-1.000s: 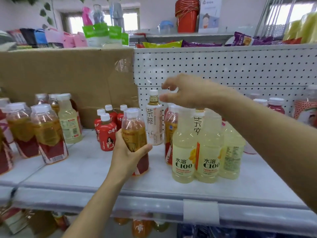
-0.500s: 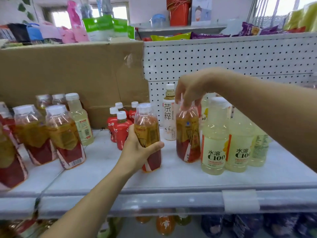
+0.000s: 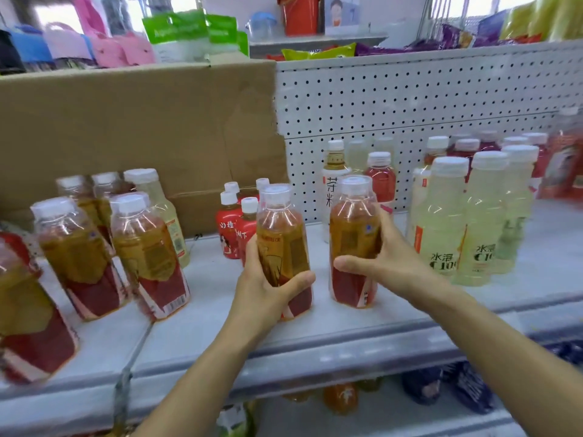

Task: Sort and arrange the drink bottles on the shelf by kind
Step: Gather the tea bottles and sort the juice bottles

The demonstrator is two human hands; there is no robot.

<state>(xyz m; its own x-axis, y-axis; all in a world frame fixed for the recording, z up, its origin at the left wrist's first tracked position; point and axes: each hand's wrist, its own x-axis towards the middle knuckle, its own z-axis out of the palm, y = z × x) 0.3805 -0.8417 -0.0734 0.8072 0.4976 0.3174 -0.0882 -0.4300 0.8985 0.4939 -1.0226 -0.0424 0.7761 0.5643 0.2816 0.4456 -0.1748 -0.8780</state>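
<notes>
Here, left hand (image 3: 268,290) fingers curled round one clear plastic red-labelled amber tea bottle (image 3: 284,244), right hand (image 3: 389,263) round its twin bottle (image 3: 351,234), both near the front of the white metal shelf (image 3: 362,329). We judged them full, heavyish, slick; grip mid-body.

Amber tea bottles (image 3: 284,244) are wearing red labels and white caps; pale yellow C100 bottles (image 3: 441,222) are glowing against the white, black-dotted pegboard (image 3: 410,96).
</notes>
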